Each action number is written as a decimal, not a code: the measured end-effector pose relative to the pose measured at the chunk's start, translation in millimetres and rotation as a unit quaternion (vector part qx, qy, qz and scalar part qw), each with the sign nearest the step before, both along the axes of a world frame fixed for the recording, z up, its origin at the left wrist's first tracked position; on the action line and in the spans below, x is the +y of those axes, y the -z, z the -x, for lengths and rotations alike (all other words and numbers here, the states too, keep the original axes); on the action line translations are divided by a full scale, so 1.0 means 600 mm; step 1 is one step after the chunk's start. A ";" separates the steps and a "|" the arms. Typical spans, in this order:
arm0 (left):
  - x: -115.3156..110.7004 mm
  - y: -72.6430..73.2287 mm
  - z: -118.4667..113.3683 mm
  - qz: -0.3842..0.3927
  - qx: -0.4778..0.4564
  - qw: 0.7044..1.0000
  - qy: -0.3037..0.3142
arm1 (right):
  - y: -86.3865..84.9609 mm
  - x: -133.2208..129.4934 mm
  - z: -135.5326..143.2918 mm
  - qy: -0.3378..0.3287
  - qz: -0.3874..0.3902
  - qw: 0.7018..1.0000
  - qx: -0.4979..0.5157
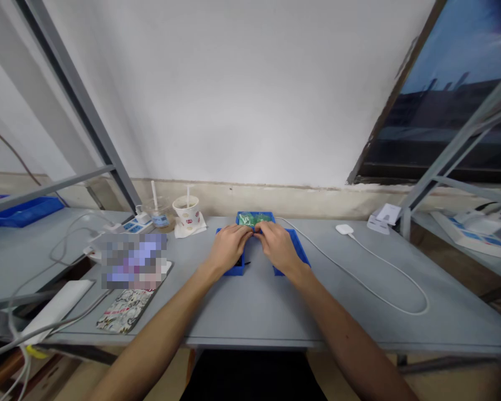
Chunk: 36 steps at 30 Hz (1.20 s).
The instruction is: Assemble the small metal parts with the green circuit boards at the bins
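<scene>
My left hand [230, 245] and my right hand [279, 246] meet above the middle of the grey table. Their fingertips are pinched close together, and whatever they hold between them is too small to make out. Just beyond them stands a blue tray [255, 213] with green pieces [247, 219] inside, perhaps in clear wrapping. Partly under my left hand is a second blue tray [234, 272] with dark contents. A third blue tray [298, 249] sits beneath my right hand, its contents mostly hidden. A small dark thin piece [247, 263] lies beside the left tray.
At the back left stand a paper cup [187, 214] and a clear plastic cup [162, 214], both with straws. A patterned flat item [127, 312] lies at the front left. A white cable [376, 289] loops from a charger [344, 229] across the right side.
</scene>
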<state>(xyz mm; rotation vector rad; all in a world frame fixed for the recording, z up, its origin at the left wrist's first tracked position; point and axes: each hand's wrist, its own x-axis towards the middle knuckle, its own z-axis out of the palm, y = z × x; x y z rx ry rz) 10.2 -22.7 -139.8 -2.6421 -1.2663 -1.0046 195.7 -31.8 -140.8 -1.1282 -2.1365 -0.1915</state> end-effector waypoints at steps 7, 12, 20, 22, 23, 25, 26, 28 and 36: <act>0.002 0.003 0.000 -0.008 0.004 1.000 -0.001 | -0.002 -0.001 -0.001 0.000 0.002 1.000 0.013; 0.003 0.005 -0.001 -0.006 0.004 1.000 0.006 | 0.000 0.002 -0.002 -0.006 -0.016 1.000 0.013; 0.001 0.002 0.000 -0.013 -0.026 1.000 0.009 | -0.024 0.009 -0.039 0.053 -0.093 0.990 0.091; 0.001 0.001 0.001 -0.011 -0.026 1.000 0.010 | -0.032 0.011 -0.056 0.088 -0.107 0.986 0.091; 0.001 0.000 0.001 -0.010 -0.026 1.000 0.011 | -0.034 0.012 -0.064 0.103 -0.109 0.985 0.083; 0.001 0.000 0.000 -0.010 -0.030 0.999 0.011 | -0.037 0.014 -0.078 0.134 -0.105 0.983 0.069; 0.000 0.000 0.000 -0.010 -0.033 0.999 0.010 | -0.038 0.015 -0.083 0.148 -0.100 0.982 0.067; 0.000 0.001 0.000 -0.013 -0.040 0.999 0.005 | -0.039 0.015 -0.087 0.168 -0.091 0.978 0.079; 0.002 0.003 -0.001 -0.023 -0.043 0.999 -0.001 | -0.017 -0.005 -0.019 -0.051 0.069 0.991 -0.105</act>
